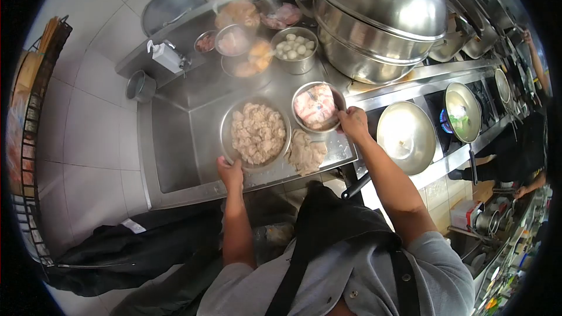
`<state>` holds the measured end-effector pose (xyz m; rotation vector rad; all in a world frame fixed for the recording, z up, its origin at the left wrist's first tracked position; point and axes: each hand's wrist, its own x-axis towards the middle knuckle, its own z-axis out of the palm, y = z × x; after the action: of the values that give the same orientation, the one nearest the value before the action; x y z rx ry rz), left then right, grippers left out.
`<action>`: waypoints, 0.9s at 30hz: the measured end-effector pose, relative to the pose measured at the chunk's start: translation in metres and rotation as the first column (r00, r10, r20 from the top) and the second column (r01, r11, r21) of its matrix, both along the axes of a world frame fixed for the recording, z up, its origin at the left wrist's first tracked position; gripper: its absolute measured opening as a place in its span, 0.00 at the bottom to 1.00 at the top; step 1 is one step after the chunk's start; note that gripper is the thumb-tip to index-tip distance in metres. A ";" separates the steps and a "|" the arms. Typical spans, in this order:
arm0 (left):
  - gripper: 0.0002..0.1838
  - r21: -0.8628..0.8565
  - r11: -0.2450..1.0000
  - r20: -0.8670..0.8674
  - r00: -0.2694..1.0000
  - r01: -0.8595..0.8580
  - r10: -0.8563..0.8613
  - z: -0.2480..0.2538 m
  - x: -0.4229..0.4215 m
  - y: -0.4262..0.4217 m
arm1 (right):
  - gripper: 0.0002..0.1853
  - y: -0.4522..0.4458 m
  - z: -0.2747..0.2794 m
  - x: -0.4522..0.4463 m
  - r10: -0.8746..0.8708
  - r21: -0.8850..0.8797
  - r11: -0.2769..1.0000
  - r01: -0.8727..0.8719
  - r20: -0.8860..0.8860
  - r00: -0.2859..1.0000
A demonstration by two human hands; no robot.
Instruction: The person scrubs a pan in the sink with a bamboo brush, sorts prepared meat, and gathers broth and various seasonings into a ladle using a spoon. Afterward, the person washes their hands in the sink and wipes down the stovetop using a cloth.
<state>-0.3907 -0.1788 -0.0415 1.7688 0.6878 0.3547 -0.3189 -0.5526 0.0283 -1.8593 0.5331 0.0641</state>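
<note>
My left hand [230, 171] is closed on the near rim of a wide steel bowl [225, 143] full of pale, lumpy meat pieces [257, 133]. My right hand [353, 122] grips the right rim of a smaller steel bowl [300, 122], which holds a pink and white slab of raw meat [316, 105]. Between the bowls, near the counter edge, lies a crumpled beige heap [307, 153]; whether it is cloth or food I cannot tell. The fingertips of both hands are partly hidden by the rims.
Behind the bowls stand a pot of white balls [294, 47] and a steaming bowl of orange and pale food [246, 67]. A large domed steamer [374, 23] rises at the back. The sink [175, 158] is left; two pans [405, 140] stand right. Another person [521, 152] is at far right.
</note>
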 end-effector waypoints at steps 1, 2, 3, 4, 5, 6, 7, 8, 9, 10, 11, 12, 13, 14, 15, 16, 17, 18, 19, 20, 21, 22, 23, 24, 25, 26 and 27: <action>0.20 0.000 1.000 0.046 0.999 0.012 -0.012 -0.003 -0.005 0.001 | 0.15 0.001 -0.004 0.010 0.011 0.067 0.998 -0.012 0.010 1.000; 0.21 0.000 1.000 0.095 0.995 0.024 -0.024 -0.005 -0.008 0.003 | 0.15 0.004 -0.014 0.023 0.043 0.079 0.996 -0.044 0.015 0.999; 0.21 0.001 0.999 0.101 0.994 0.032 -0.032 -0.001 -0.013 0.003 | 0.16 0.007 -0.022 0.032 0.075 0.092 0.993 -0.077 0.022 0.997; 0.22 -0.019 0.997 0.032 0.997 0.070 -0.069 0.005 -0.019 0.004 | 0.15 0.017 -0.010 0.033 0.052 0.207 0.976 -0.059 0.041 0.998; 0.24 -0.039 0.994 -0.040 0.993 0.107 -0.108 0.012 -0.024 0.004 | 0.15 0.021 -0.016 0.042 0.092 0.116 0.989 -0.094 0.030 0.995; 0.24 -0.037 0.992 -0.038 0.992 0.118 -0.119 0.015 -0.029 0.003 | 0.15 0.027 -0.013 0.045 0.134 0.108 0.985 -0.134 0.004 0.991; 0.24 -0.083 0.990 -0.051 0.991 0.116 -0.121 0.018 -0.033 0.002 | 0.16 0.035 -0.011 0.048 0.174 0.101 0.980 -0.171 -0.026 0.984; 0.25 -0.129 0.985 -0.069 0.990 0.116 -0.125 0.019 -0.038 0.001 | 0.17 0.043 -0.025 0.055 0.244 -0.055 0.968 -0.243 0.018 0.970; 0.25 -0.128 0.983 -0.077 0.987 0.131 -0.141 0.021 -0.043 0.001 | 0.17 0.048 -0.032 0.059 0.304 -0.133 0.946 -0.295 0.050 0.951; 0.24 -0.113 0.982 -0.050 0.986 0.154 -0.160 0.023 -0.048 0.001 | 0.18 0.053 -0.038 0.062 0.360 -0.214 0.917 -0.336 0.080 0.930; 0.23 -0.099 0.980 -0.027 0.984 0.175 -0.178 0.023 -0.052 0.001 | 0.19 0.057 -0.046 0.061 0.383 -0.217 0.908 -0.357 0.087 0.920; 0.23 -0.101 0.977 -0.044 0.980 0.187 -0.192 0.017 -0.055 0.004 | 0.20 0.061 -0.050 0.060 0.405 -0.221 0.899 -0.378 0.093 0.909; 0.22 -0.071 0.978 -0.012 0.980 0.197 -0.198 0.010 -0.058 0.008 | 0.21 0.065 -0.054 0.058 0.428 -0.225 0.889 -0.398 0.100 0.898; 0.22 -0.042 0.979 0.021 0.979 0.201 -0.201 0.004 -0.063 0.011 | 0.20 0.067 -0.060 0.050 0.374 -0.173 0.922 -0.347 0.165 0.912; 0.22 -0.043 0.978 0.006 0.979 0.203 -0.203 0.013 -0.068 0.007 | 0.20 0.068 -0.059 0.041 0.318 -0.118 0.947 -0.298 0.227 0.921; 0.21 -0.082 0.973 -0.020 0.975 0.217 -0.219 0.033 -0.069 -0.005 | 0.21 0.061 -0.024 0.016 0.390 -0.083 0.920 -0.383 0.111 0.914; 0.21 -0.121 0.966 -0.045 0.971 0.228 -0.235 0.045 -0.071 -0.012 | 0.21 0.055 -0.020 -0.006 0.425 -0.181 0.896 -0.404 0.092 0.901; 0.21 -0.125 0.967 -0.055 0.971 0.223 -0.231 0.044 -0.073 -0.015 | 0.21 0.051 -0.019 -0.026 0.460 -0.280 0.861 -0.425 0.072 0.885; 0.21 -0.163 0.969 -0.050 0.979 0.188 -0.199 0.043 -0.074 -0.018 | 0.20 0.047 -0.011 -0.047 0.477 -0.266 0.852 -0.451 0.037 0.878; 0.21 -0.200 0.968 -0.046 0.985 0.153 -0.165 0.042 -0.076 -0.020 | 0.20 0.045 -0.007 -0.066 0.493 -0.252 0.842 -0.477 0.002 0.870; 0.21 -0.205 0.967 -0.050 0.986 0.148 -0.162 0.042 -0.077 -0.020 | 0.20 0.047 -0.008 -0.081 0.497 -0.253 0.839 -0.481 -0.004 0.868; 0.20 -0.078 0.985 -0.057 0.986 0.155 -0.159 0.043 -0.076 -0.020 | 0.18 0.048 -0.009 -0.092 0.507 -0.025 0.861 -0.507 -0.021 0.862; 0.20 0.051 0.986 -0.064 0.985 0.161 -0.158 0.044 -0.075 -0.021 | 0.17 0.048 -0.008 -0.101 0.518 0.205 0.841 -0.501 -0.035 0.855; 0.20 0.047 0.986 -0.065 0.985 0.162 -0.159 0.050 -0.074 -0.024 | 0.17 0.051 -0.008 -0.108 0.517 0.203 0.842 -0.500 -0.037 0.855; 0.20 0.058 0.983 -0.098 0.981 0.174 -0.168 0.060 -0.073 -0.028 | 0.14 0.054 -0.005 -0.112 0.548 0.231 0.818 -0.526 -0.036 0.836; 0.20 0.070 0.980 -0.131 0.976 0.186 -0.176 0.071 -0.072 -0.031 | 0.12 0.056 -0.003 -0.115 0.578 0.259 0.793 -0.552 -0.032 0.815; 0.20 0.070 0.980 -0.129 0.976 0.188 -0.178 0.081 -0.071 -0.034 | 0.12 0.056 -0.001 -0.117 0.577 0.258 0.794 -0.551 -0.031 0.817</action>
<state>-0.4616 -0.2133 0.0395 1.9273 0.5969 0.1517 -0.4363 -0.4963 0.0278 -1.7237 0.0140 0.6108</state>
